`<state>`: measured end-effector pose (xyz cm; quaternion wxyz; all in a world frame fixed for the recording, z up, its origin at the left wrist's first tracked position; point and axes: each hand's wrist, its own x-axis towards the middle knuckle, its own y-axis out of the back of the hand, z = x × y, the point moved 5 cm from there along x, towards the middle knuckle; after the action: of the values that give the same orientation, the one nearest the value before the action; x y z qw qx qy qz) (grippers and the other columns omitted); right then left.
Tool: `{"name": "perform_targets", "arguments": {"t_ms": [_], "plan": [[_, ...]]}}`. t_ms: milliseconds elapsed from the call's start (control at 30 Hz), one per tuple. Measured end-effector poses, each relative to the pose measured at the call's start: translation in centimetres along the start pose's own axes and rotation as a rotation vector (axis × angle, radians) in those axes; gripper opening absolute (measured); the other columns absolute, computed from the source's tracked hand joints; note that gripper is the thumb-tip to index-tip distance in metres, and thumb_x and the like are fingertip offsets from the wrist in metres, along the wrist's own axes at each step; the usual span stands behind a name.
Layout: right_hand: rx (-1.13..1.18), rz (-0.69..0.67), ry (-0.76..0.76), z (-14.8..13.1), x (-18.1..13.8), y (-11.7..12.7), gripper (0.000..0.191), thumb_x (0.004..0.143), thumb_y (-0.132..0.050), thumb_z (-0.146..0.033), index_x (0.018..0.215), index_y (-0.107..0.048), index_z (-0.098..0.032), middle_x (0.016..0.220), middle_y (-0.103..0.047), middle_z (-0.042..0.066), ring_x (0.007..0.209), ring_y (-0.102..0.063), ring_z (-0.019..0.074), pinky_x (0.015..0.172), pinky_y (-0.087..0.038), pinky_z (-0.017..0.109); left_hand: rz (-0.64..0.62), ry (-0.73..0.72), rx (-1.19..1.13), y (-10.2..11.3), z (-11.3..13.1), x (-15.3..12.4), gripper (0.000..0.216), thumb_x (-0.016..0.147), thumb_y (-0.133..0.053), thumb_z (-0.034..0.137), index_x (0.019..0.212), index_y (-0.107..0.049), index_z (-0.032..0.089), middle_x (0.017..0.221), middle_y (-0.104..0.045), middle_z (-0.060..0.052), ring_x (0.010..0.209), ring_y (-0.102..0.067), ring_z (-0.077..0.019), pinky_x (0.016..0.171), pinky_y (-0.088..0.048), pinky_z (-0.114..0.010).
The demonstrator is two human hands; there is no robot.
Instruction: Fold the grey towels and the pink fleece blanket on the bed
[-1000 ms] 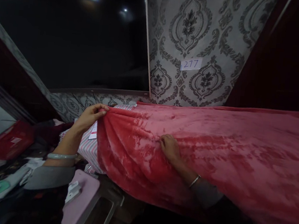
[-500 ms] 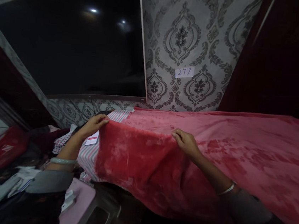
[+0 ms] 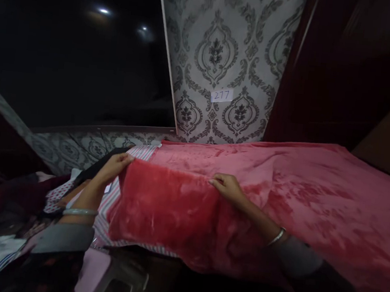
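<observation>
A red plush blanket (image 3: 280, 197) lies spread over a raised surface, its near edge hanging down in front. My left hand (image 3: 116, 163) pinches the blanket's left corner, with a pale bangle on that wrist. My right hand (image 3: 227, 187) grips the blanket's top fold further right, fingers closed on the cloth; a thin bracelet shows at the wrist. Under the blanket's left end a striped sheet (image 3: 142, 152) sticks out.
A patterned grey wall panel with a small label reading 277 (image 3: 221, 95) stands behind. A large dark screen (image 3: 72, 49) fills the upper left. A heap of clothes and papers (image 3: 7, 238) lies at the lower left, beside a pink stool (image 3: 97, 275).
My right hand moved from the hanging front of the blanket up to its top fold and took hold there. The blanket now lies flatter. The view has shifted right.
</observation>
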<state>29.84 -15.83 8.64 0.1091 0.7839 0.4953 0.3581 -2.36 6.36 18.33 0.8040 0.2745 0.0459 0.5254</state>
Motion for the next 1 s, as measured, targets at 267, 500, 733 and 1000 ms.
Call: {"name": "perform_targets", "arguments": {"t_ms": [267, 500, 733, 1000], "plan": [[0.108, -0.029, -0.054, 2.8, -0.8, -2.1, 0.043, 0.083, -0.045, -0.054, 0.055, -0.031, -0.024, 0.055, -0.031, -0.004, 0.054, -0.032, 0.0117, 0.054, -0.025, 0.026, 0.036, 0.016, 0.091, -2.1, -2.8, 1.0, 0.050, 0.056, -0.068, 0.066, 0.066, -0.057, 0.019, 0.059, -0.051, 0.003, 0.058, -0.046, -0.0136, 0.056, -0.036, -0.025], [0.150, -0.023, -0.065, 2.7, -1.1, -2.3, 0.042, 0.082, -0.043, -0.056, 0.058, -0.032, -0.024, 0.058, -0.030, -0.004, 0.056, -0.031, 0.0117, 0.054, -0.026, 0.026, 0.105, 0.022, 0.317, -2.5, -3.8, 2.1, 0.028, 0.072, -0.053, 0.049, 0.070, -0.056, 0.021, 0.060, -0.052, 0.001, 0.061, -0.049, -0.0174, 0.059, -0.038, -0.028], [0.134, -0.013, -0.091, 3.8, -0.6, -3.3, 0.042, 0.079, -0.044, -0.055, 0.054, -0.029, -0.024, 0.055, -0.028, -0.004, 0.056, -0.030, 0.0116, 0.055, -0.024, 0.026, 0.184, 0.051, 0.531, -4.1, -4.8, 2.7, 0.018, 0.080, -0.049, 0.033, 0.064, -0.046, 0.025, 0.067, -0.060, -0.005, 0.076, -0.059, -0.0242, 0.069, -0.040, -0.032], [0.136, -0.039, -0.133, 4.7, -0.6, -4.3, 0.044, 0.079, -0.044, -0.057, 0.053, -0.030, -0.024, 0.055, -0.029, -0.004, 0.055, -0.031, 0.0114, 0.054, -0.024, 0.026, 0.147, 0.129, 0.620, -6.4, -6.8, 3.1, 0.024, 0.084, -0.048, 0.029, 0.061, -0.043, 0.025, 0.076, -0.068, -0.014, 0.085, -0.066, -0.0303, 0.073, -0.043, -0.035]]}}
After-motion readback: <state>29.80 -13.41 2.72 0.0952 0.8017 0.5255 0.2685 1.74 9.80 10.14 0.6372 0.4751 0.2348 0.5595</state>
